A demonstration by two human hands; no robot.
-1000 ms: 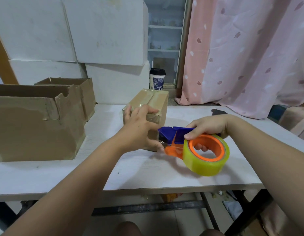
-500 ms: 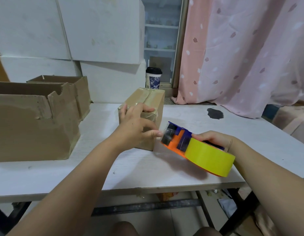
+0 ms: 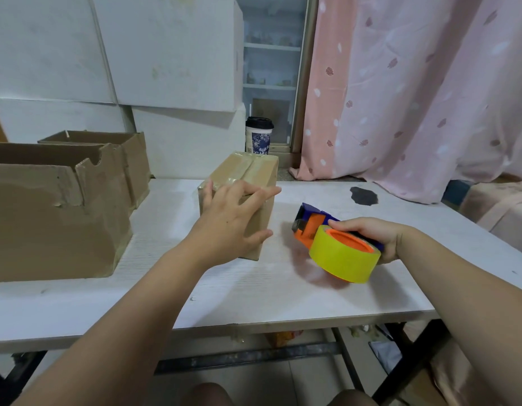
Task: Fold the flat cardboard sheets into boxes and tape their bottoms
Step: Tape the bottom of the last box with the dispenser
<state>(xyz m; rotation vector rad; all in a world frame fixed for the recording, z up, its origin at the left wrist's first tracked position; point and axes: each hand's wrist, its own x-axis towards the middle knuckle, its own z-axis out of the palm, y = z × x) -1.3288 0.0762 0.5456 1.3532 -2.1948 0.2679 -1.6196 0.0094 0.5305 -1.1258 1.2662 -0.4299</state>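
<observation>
A small brown cardboard box (image 3: 253,171) is set mid-table (image 3: 253,294), nearer the far edge, its top seam sealed with glossy clear tape. Straight, spread fingers of the left hand (image 3: 230,221) are pressed against it. Beside it, an orange-and-blue plastic dispenser (image 3: 311,222) with a yellow roll (image 3: 341,259) is gripped by the right hand (image 3: 373,235).

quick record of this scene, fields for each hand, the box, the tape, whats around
left hand: fingers spread, resting on the small taped box
right hand: grips the tape dispenser
small taped box: shut, tape along top seam, on the white table
tape dispenser: right of the box, not touching it
around: two open cardboard boxes at left, lidded paper cup behind
</observation>
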